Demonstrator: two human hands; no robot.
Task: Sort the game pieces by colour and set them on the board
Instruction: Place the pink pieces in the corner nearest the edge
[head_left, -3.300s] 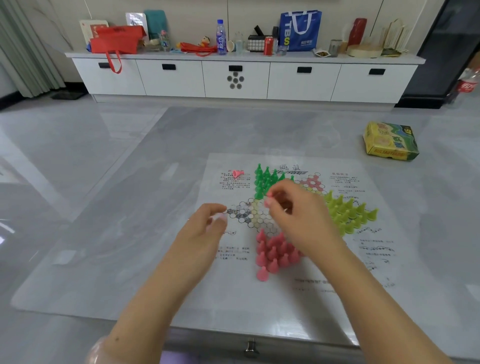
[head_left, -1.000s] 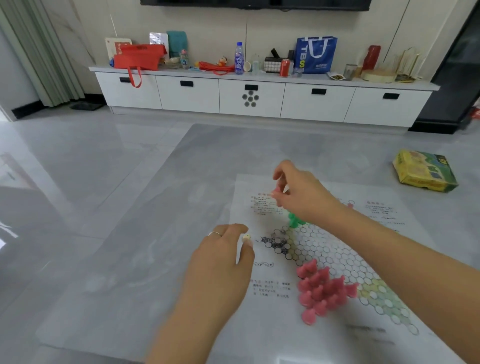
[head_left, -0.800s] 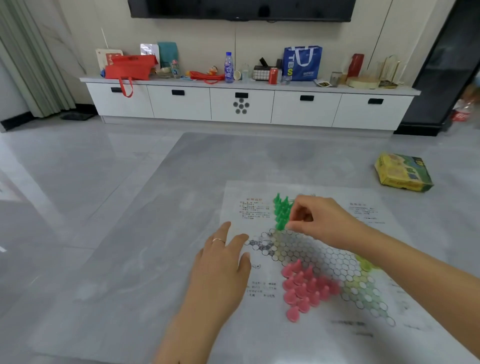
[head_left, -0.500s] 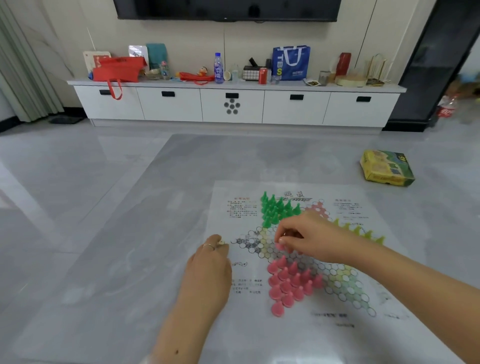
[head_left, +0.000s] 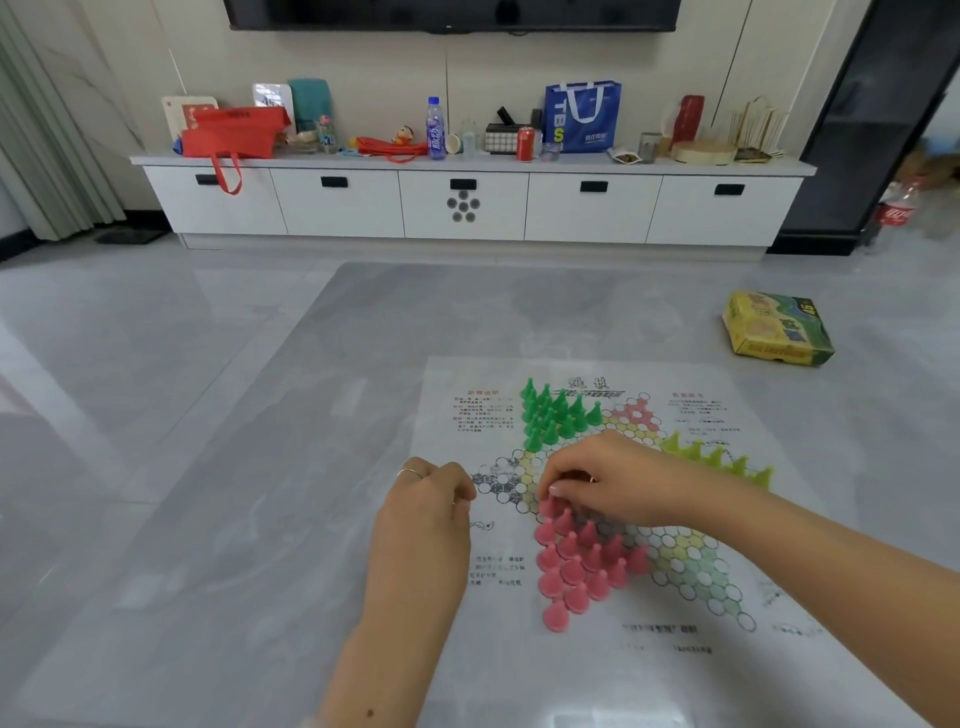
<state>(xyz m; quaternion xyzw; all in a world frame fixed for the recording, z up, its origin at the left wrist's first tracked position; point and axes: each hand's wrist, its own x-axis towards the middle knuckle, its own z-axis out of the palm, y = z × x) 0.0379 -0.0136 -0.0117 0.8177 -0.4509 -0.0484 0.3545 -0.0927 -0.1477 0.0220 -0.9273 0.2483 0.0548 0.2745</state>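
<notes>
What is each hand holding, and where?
The right hand pinches a pink cone-shaped plastic game piece near its top. The left hand is curled; any hold cannot be told.

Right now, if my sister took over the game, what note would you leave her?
Right hand: fingers curled at the top of the pink pieces, seemingly setting one down.
Left hand: loosely curled at the board edge; whether it holds anything is unclear.
Done: dark green pieces, yellow-green pieces and pink are grouped on their corners.
Left: seat this last pink piece.
</notes>
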